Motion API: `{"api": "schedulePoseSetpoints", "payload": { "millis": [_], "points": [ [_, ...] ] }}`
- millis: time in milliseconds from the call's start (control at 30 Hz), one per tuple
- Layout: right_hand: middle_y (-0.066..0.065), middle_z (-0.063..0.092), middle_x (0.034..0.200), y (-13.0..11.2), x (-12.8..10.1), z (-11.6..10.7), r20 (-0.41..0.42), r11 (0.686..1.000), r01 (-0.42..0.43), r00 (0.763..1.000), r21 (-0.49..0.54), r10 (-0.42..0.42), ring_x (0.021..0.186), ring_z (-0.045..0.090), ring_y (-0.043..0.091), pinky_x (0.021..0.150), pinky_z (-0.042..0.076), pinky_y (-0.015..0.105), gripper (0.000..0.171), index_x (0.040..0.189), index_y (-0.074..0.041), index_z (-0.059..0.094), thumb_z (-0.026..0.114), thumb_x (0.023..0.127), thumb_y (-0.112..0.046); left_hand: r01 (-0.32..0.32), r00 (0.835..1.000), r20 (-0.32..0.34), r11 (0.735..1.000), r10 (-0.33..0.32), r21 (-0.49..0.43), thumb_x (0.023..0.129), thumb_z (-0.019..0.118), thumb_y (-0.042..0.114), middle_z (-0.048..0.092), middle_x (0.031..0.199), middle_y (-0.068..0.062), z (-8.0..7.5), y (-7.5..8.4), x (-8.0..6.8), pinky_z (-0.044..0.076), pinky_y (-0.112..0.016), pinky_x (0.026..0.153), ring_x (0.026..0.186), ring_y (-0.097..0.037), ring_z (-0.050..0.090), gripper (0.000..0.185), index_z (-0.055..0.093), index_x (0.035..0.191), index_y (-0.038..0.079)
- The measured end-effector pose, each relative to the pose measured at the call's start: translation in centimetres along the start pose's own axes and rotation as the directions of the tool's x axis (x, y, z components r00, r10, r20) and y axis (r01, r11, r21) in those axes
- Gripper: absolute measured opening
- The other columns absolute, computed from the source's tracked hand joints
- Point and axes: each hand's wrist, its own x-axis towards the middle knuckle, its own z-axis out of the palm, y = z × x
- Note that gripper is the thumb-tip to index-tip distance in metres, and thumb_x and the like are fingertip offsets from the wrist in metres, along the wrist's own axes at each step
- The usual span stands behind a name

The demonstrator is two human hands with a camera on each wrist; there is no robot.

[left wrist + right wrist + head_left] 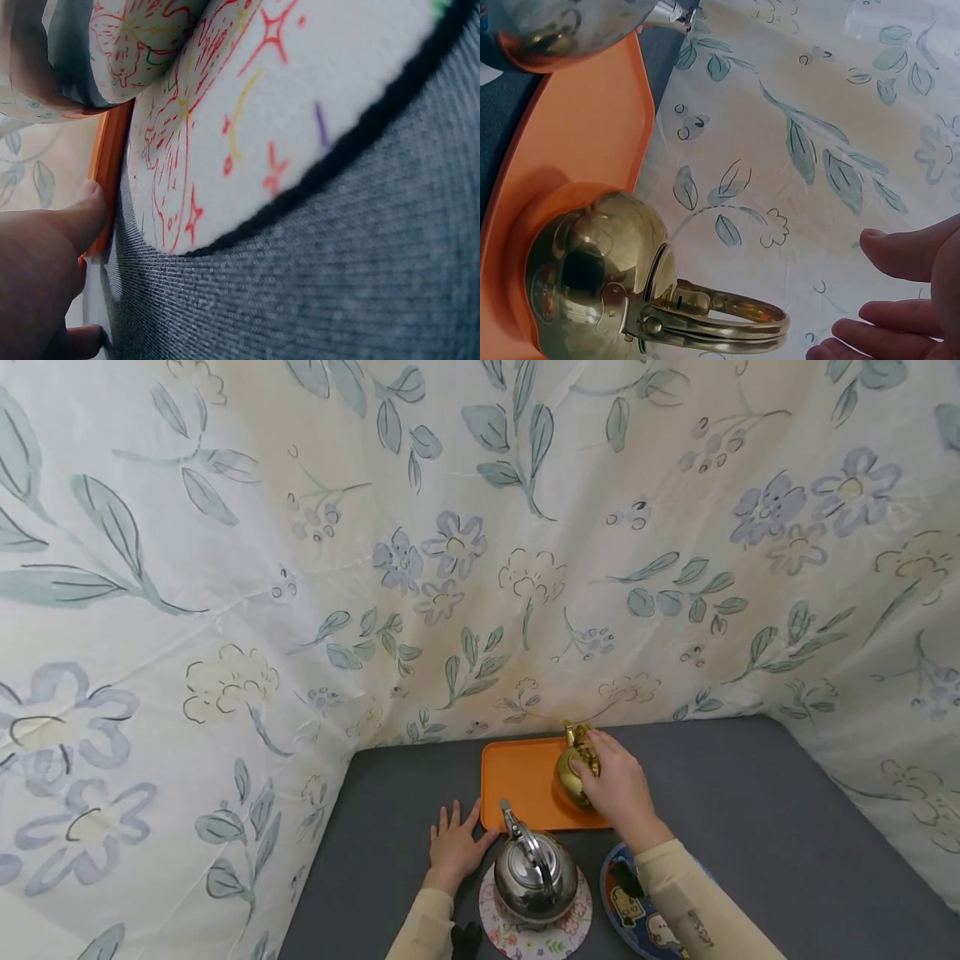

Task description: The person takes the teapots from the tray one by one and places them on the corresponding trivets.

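Floral cloth (450, 568), pale with green leaves and mauve blossoms, hangs all round the back and sides. In front of it stands the dark grey desk (735, 785), and toward its far edge lies an orange tray (517, 781). Nearer the person are two round mats side by side: a blue mat (633, 927) with cartoon figures, partly covered by the right sleeve (701, 910), and a floral mat (564, 935) on a white ground.

A silver kettle (534, 881) sits upright on the floral mat, just in front of the tray, its shiny body mirroring the flowers beneath. The smaller gold kettle (572, 785) stands upright on the right part of the tray, its looped handle (735, 319) raised over the lid.

The person's right hand (621, 789) is right by that gold kettle; the right wrist view shows its grip wide, thumb well apart from the fingers, with a gap between it and the handle. The left hand (454, 847) is at the tray's near left corner, its grip also wide, fingers spread and the thumb against the orange rim. Smallest of all, a black piece (467, 941) shows beside the left sleeve (423, 927).
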Motion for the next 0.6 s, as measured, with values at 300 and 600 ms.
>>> {"api": "schedulePoseSetpoints", "payload": {
  "millis": [300, 600],
  "points": [
    [0.032, 0.055, 0.139, 0.7, 0.6, 0.1, 0.034, 0.999, -0.052, 0.998, -0.001, 0.052, 0.124, 0.056, 0.051, 0.099, 0.047, 0.062, 0.062, 0.139, 0.011, 0.054, 0.077, 0.090, -0.017, 0.002, 1.000, -0.006, 1.000, -0.002, 0.013, 0.095, 0.058, 0.060, 0.033, 0.162, -0.021, 0.1, 0.2, -0.1, 0.024, -0.068, 0.116, 0.150, -0.048, 0.024, 0.072, 0.041, 0.156, 0.028],
    [0.033, 0.051, 0.144, 1.5, 0.9, 0.3, 0.078, 0.996, -0.094, 0.993, 0.005, 0.093, 0.127, 0.053, 0.052, 0.101, 0.046, 0.062, 0.062, 0.142, 0.010, 0.051, 0.076, 0.091, -0.017, 0.011, 1.000, -0.011, 1.000, -0.011, 0.002, 0.095, 0.059, 0.060, 0.033, 0.162, -0.021, 0.2, 0.3, -0.4, 0.023, -0.068, 0.117, 0.151, -0.048, 0.023, 0.072, 0.041, 0.156, 0.028]
  ]
}}
